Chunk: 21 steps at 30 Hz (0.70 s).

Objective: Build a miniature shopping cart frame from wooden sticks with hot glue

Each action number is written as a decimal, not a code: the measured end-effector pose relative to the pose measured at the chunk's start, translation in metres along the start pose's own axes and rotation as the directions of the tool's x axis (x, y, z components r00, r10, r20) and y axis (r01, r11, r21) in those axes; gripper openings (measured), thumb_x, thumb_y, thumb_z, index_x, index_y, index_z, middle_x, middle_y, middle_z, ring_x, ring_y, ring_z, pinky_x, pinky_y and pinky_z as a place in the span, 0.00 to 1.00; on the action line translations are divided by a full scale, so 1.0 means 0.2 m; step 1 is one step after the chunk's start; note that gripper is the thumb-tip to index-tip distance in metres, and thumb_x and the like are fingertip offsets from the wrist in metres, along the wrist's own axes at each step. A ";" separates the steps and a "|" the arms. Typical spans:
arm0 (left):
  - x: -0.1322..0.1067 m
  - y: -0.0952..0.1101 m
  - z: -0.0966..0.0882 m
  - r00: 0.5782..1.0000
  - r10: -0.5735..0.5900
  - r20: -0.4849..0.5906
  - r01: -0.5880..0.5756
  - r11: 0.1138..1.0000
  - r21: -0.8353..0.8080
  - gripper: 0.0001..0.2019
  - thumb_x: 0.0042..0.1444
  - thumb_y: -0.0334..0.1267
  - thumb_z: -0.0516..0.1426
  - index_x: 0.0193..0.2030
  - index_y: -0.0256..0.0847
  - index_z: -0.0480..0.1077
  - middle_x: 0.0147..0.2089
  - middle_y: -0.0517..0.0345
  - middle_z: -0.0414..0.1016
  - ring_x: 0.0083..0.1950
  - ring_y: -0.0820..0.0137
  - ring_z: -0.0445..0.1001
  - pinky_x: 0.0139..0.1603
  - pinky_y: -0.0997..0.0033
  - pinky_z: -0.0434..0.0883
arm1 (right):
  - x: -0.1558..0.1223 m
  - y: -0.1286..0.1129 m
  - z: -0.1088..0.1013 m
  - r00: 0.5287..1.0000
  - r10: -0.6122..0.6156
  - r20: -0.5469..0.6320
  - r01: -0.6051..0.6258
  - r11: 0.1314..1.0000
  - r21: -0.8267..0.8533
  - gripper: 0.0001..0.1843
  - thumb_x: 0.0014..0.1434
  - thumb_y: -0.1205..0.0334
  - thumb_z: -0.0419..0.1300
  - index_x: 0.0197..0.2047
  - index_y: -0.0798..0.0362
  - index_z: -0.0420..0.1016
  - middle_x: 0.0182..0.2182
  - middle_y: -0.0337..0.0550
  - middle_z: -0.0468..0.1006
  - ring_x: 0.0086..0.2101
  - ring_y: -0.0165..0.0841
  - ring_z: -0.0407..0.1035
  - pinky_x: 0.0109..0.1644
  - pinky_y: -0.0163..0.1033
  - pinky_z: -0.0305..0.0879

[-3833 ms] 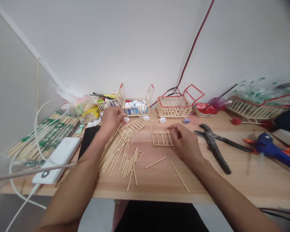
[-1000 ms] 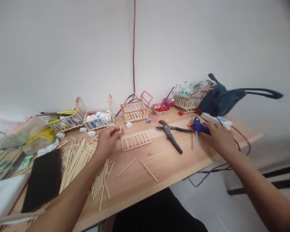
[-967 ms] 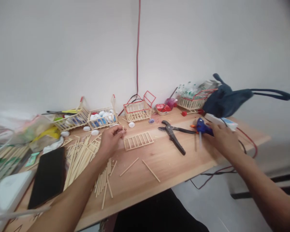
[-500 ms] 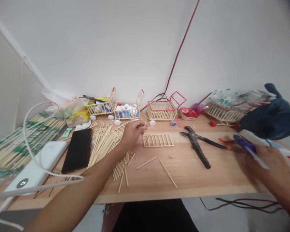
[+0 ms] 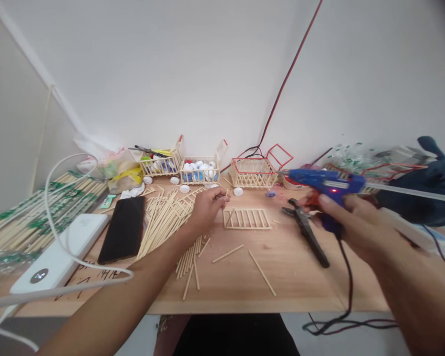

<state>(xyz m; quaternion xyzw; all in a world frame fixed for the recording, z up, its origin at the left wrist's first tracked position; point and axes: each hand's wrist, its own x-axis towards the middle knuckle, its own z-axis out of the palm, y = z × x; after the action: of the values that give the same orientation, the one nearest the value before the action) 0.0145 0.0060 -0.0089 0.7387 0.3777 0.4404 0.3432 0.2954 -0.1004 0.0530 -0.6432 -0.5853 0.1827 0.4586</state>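
The wooden tabletop (image 5: 300,287) is standing against a white wall (image 5: 193,64). On it, one small basket (image 5: 200,181) is holding white and blue pieces (image 5: 204,171). My right grip (image 5: 367,227) is clasping a blue glue gun (image 5: 328,182); my left grip (image 5: 206,210) is pinching a short stick (image 5: 228,193) near the flat frame (image 5: 247,219) lying there.

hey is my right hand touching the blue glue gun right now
Touching: the head view shows the right hand wrapped around the blue glue gun's handle.
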 end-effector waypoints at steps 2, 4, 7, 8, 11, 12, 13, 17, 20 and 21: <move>-0.01 0.00 0.00 1.000 0.013 -0.002 -0.013 1.000 0.004 0.09 0.57 0.36 0.54 0.27 0.38 0.69 0.25 0.62 0.70 0.32 0.72 0.69 0.37 0.73 0.62 | 0.04 -0.09 0.16 0.980 0.010 0.197 -0.045 0.984 0.173 0.20 0.57 0.43 0.59 0.38 0.53 0.73 0.31 0.45 0.76 0.24 0.30 0.67 0.26 0.36 0.64; -0.01 -0.01 0.01 1.000 0.016 -0.007 -0.016 1.000 0.000 0.08 0.57 0.36 0.54 0.28 0.39 0.69 0.25 0.62 0.69 0.32 0.72 0.69 0.36 0.73 0.62 | 0.07 -0.14 0.27 0.963 -0.055 0.263 -0.006 0.975 0.224 0.22 0.57 0.42 0.58 0.38 0.54 0.72 0.31 0.45 0.76 0.23 0.29 0.65 0.24 0.35 0.63; -0.02 -0.01 0.01 1.000 0.000 -0.020 0.000 1.000 0.001 0.08 0.57 0.35 0.54 0.29 0.39 0.70 0.25 0.63 0.69 0.31 0.72 0.68 0.36 0.74 0.62 | 0.08 -0.14 0.34 0.960 -0.062 0.272 0.042 0.996 0.080 0.24 0.58 0.39 0.55 0.35 0.55 0.72 0.26 0.44 0.74 0.21 0.29 0.64 0.23 0.35 0.60; -0.02 -0.01 0.02 1.000 -0.006 -0.024 0.006 1.000 0.003 0.08 0.57 0.35 0.54 0.29 0.40 0.70 0.26 0.63 0.69 0.31 0.72 0.68 0.36 0.73 0.62 | 0.08 -0.14 0.35 0.964 -0.060 0.259 0.058 0.998 0.012 0.25 0.58 0.39 0.54 0.34 0.55 0.73 0.24 0.43 0.73 0.21 0.30 0.64 0.23 0.35 0.60; -0.02 -0.01 0.02 0.999 -0.028 -0.042 0.028 1.000 -0.004 0.08 0.58 0.35 0.54 0.31 0.40 0.72 0.26 0.63 0.70 0.31 0.72 0.69 0.36 0.73 0.62 | 0.06 -0.11 0.38 0.977 -0.076 0.198 0.106 0.983 -0.149 0.26 0.59 0.38 0.51 0.31 0.54 0.73 0.20 0.40 0.71 0.21 0.32 0.64 0.24 0.36 0.59; -0.02 -0.01 0.02 0.998 -0.039 -0.049 0.038 0.999 -0.010 0.07 0.58 0.35 0.54 0.31 0.40 0.72 0.27 0.63 0.71 0.32 0.72 0.69 0.36 0.73 0.62 | 0.06 -0.10 0.39 0.980 -0.083 0.182 0.118 0.974 -0.193 0.26 0.60 0.39 0.51 0.30 0.54 0.72 0.19 0.40 0.70 0.21 0.32 0.65 0.25 0.36 0.59; -0.02 -0.01 0.02 0.997 -0.049 -0.052 0.048 0.999 -0.016 0.07 0.58 0.35 0.54 0.32 0.40 0.73 0.27 0.63 0.71 0.32 0.72 0.69 0.36 0.73 0.62 | 0.05 -0.09 0.40 0.981 -0.093 0.167 0.131 0.964 -0.232 0.26 0.60 0.39 0.50 0.28 0.53 0.71 0.18 0.39 0.70 0.21 0.32 0.64 0.25 0.36 0.58; -0.03 -0.01 0.03 0.996 -0.069 -0.057 0.068 0.997 -0.023 0.07 0.58 0.36 0.54 0.33 0.40 0.74 0.27 0.63 0.71 0.32 0.72 0.70 0.36 0.72 0.62 | 0.05 -0.09 0.42 0.979 -0.124 0.163 0.170 0.936 -0.308 0.26 0.60 0.39 0.50 0.22 0.51 0.65 0.16 0.39 0.69 0.21 0.32 0.64 0.25 0.37 0.56; -0.03 -0.01 0.03 0.995 -0.078 -0.065 0.077 0.997 -0.012 0.08 0.58 0.36 0.54 0.32 0.40 0.73 0.27 0.63 0.72 0.32 0.71 0.70 0.36 0.72 0.62 | 0.05 -0.08 0.42 0.976 -0.129 0.176 0.180 0.932 -0.315 0.27 0.60 0.39 0.50 0.20 0.50 0.62 0.15 0.39 0.68 0.20 0.32 0.63 0.24 0.37 0.56; -0.02 -0.01 0.03 0.994 -0.081 -0.067 0.081 0.997 -0.006 0.08 0.58 0.37 0.54 0.32 0.40 0.73 0.27 0.62 0.72 0.32 0.71 0.70 0.36 0.72 0.62 | 0.05 -0.08 0.42 0.975 -0.129 0.179 0.181 0.932 -0.313 0.27 0.60 0.39 0.49 0.19 0.50 0.62 0.15 0.39 0.68 0.20 0.32 0.63 0.24 0.37 0.56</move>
<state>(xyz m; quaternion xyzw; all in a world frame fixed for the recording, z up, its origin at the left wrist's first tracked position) 0.0185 0.0013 -0.0144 0.7070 0.4179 0.4514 0.3489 0.2242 -0.0609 0.0266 -0.6458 -0.6906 0.0957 0.3112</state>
